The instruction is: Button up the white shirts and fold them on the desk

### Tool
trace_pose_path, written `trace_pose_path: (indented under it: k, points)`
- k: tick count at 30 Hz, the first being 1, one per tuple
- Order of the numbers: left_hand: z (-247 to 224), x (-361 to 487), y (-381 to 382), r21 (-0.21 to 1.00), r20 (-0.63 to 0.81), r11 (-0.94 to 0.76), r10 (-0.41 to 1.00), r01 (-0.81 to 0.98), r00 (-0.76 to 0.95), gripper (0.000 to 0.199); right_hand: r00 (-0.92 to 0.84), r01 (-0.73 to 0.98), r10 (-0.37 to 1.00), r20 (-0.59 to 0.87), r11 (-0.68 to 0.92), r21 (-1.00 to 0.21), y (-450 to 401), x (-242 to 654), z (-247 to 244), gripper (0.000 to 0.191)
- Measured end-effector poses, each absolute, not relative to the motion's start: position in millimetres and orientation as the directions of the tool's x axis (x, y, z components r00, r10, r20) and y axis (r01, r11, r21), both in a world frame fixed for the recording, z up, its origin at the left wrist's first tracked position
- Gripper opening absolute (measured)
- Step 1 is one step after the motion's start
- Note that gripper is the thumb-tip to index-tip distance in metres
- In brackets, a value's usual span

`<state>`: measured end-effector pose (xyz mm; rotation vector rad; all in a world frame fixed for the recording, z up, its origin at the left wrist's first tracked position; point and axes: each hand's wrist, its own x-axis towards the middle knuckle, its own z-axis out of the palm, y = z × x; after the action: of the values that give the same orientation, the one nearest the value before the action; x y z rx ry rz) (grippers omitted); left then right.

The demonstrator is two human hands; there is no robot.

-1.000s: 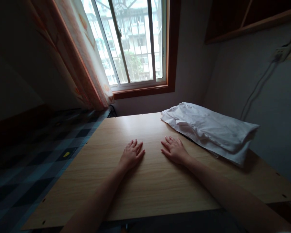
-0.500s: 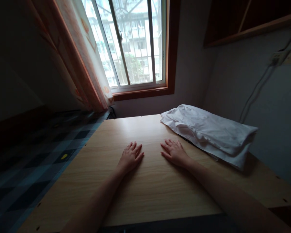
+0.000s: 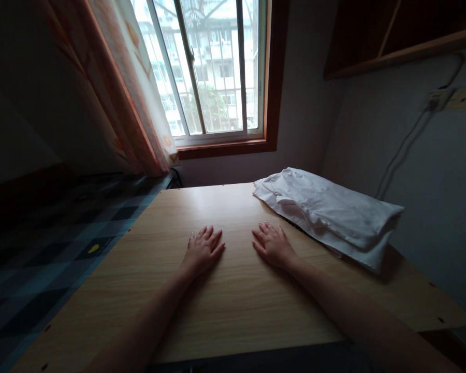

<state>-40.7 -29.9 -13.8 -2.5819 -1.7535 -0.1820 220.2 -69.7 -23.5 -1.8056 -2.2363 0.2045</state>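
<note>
Both hands rest palm down on a light wooden tabletop (image 3: 217, 311), a short gap apart. My left hand (image 3: 202, 249) lies left of the middle with its fingers spread and holds nothing. On the other side, my right hand (image 3: 274, 245) also lies flat, fingers spread, with nothing in it. A folded white cloth (image 3: 330, 210) lies on the table beyond and to the right of my right hand, not touching it. A thin dark edge shows under the cloth's near side.
A bed with a checked cover (image 3: 62, 259) borders the table on the left. Behind are a window (image 3: 217, 77) and an orange patterned curtain (image 3: 120, 103). At the right, a wooden shelf (image 3: 407, 57) hangs above a wall socket (image 3: 438, 98) with a cable.
The whole view has shifted slightly, so the table, cloth and hands appear a little further left. Both hands remain flat on the tabletop.
</note>
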Motion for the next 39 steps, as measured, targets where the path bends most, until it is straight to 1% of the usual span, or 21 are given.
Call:
trace_pose_path:
  k: [6,13,14,16,18,19,20,21,22,24,25,27,29,30,31,33,34,35,36,38,39]
  points:
    - [-15,-40,-30,0.062,0.140,-0.379,0.919,0.923,0.368,0.054,-0.193,0.938,0.969,0.153,0.228,-0.262,-71,220,-25,0.051]
    - [-12,-41,-36,0.051,0.213,-0.400,0.900,0.915,0.381,0.045,-0.237,0.919,0.951,0.197,0.285,-0.272,-68,225,-26,0.046]
    - [-11,-41,-36,0.050,0.220,-0.401,0.898,0.915,0.382,0.044,-0.268,0.910,0.941,0.209,0.318,-0.265,-67,229,-26,0.046]
    - [-12,-42,-36,0.053,0.234,-0.403,0.895,0.914,0.381,0.043,-0.387,0.860,0.888,0.249,0.445,-0.248,-63,244,-24,0.041]
    - [-13,-42,-35,0.061,0.247,-0.403,0.893,0.913,0.377,0.042,-0.515,0.774,0.783,0.348,0.600,-0.204,-62,266,-18,0.033]
    - [-13,-42,-34,0.065,0.253,-0.402,0.892,0.913,0.374,0.042,-0.544,0.743,0.727,0.419,0.650,-0.162,-61,279,-14,0.030]
    - [-14,-42,-34,0.069,0.259,-0.401,0.891,0.914,0.372,0.042,-0.532,0.745,0.688,0.494,0.658,-0.113,-62,293,-10,0.031]
    - [-14,-42,-33,0.071,0.264,-0.401,0.891,0.913,0.370,0.041,-0.492,0.778,0.670,0.556,0.625,-0.066,-62,307,-5,0.033]
    - [-14,-42,-33,0.071,0.266,-0.402,0.890,0.913,0.371,0.041,-0.418,0.834,0.675,0.608,0.550,-0.037,-63,322,-1,0.037]
    - [-14,-41,-33,0.071,0.266,-0.404,0.889,0.912,0.373,0.041,-0.196,0.953,0.721,0.665,0.299,-0.043,-62,348,5,0.044]
    - [-14,-41,-34,0.072,0.265,-0.405,0.889,0.911,0.374,0.041,-0.091,0.984,0.755,0.649,0.168,-0.058,-61,360,8,0.047]
    - [-14,-41,-34,0.076,0.265,-0.403,0.890,0.912,0.371,0.041,0.077,0.995,0.846,0.528,-0.029,-0.098,-55,378,15,0.037]
    - [-14,-41,-34,0.079,0.266,-0.402,0.890,0.912,0.369,0.041,0.189,0.976,0.892,0.412,-0.124,-0.181,-48,391,30,0.028]
    - [-14,-41,-34,0.077,0.266,-0.402,0.890,0.912,0.370,0.041,0.235,0.958,0.882,0.408,-0.138,-0.253,-45,395,41,0.030]
    - [-14,-42,-34,0.072,0.266,-0.403,0.889,0.912,0.372,0.041,0.269,0.933,0.854,0.446,-0.116,-0.341,-41,397,56,0.032]
    - [-14,-42,-34,0.051,0.270,-0.406,0.885,0.912,0.379,0.040,0.287,0.867,0.795,0.534,0.021,-0.498,-37,399,88,0.038]
    - [-14,-42,-33,0.034,0.274,-0.412,0.880,0.910,0.388,0.040,0.260,0.838,0.796,0.547,0.096,-0.538,-35,399,102,0.041]
    - [-13,-42,-33,0.013,0.275,-0.423,0.872,0.906,0.404,0.040,0.202,0.837,0.810,0.550,0.148,-0.526,-35,399,114,0.041]
    - [-13,-41,-33,-0.013,0.277,-0.438,0.862,0.899,0.424,0.040,0.129,0.859,0.840,0.527,0.171,-0.483,-37,399,121,0.040]
    - [-11,-39,-33,-0.078,0.282,-0.481,0.829,0.873,0.482,0.038,-0.002,0.922,0.902,0.432,0.169,-0.348,-43,399,119,0.043]
    - [-10,-37,-33,-0.115,0.286,-0.510,0.805,0.853,0.520,0.038,-0.034,0.951,0.927,0.373,0.145,-0.274,-47,400,110,0.048]
